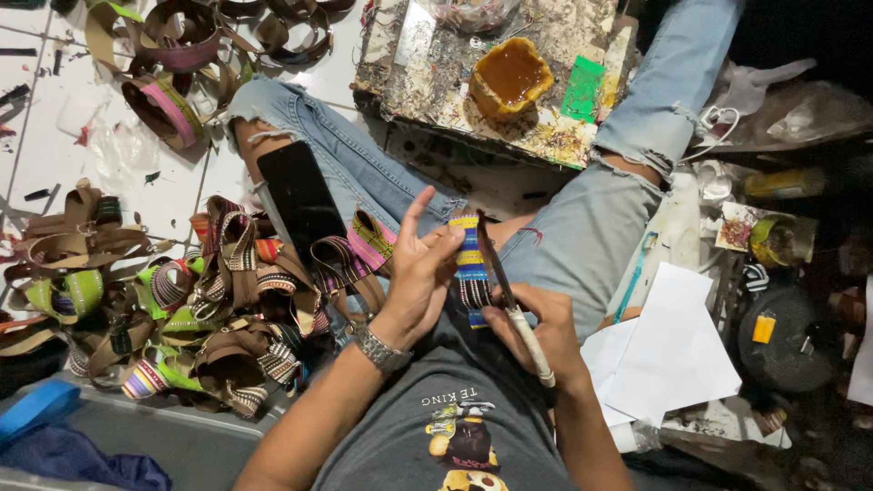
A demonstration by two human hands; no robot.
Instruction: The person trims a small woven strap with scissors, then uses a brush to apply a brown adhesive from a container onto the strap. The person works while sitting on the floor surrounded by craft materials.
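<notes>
Left hand (420,273) pinches a woven strip (470,264) upright over the lap, thumb and lower fingers on its left edge. Index and middle fingers are splayed away, probably to stay off the face being coated. The strip has blue, yellow and striped bands, and its flat side is turned toward the right hand.

Right hand (536,332) is clenched around a brush (511,305), held like a pen. The dark tip lies against the strip's right edge and the pale handle runs back past the wrist.

Glue tub (509,77), amber and nearly full, sits on a spattered board (427,55) between the knees, so it's straight ahead and an easy dip for the brush.

Pile of looped straps (209,309) lies on the floor beside the left leg, on the holding hand's side. More loops (173,100) are farther out on the white floor.

Phone (300,205) rests face up on the left thigh, apart from the glue. White paper sheets (673,350) lie to the right, near the brush hand.
</notes>
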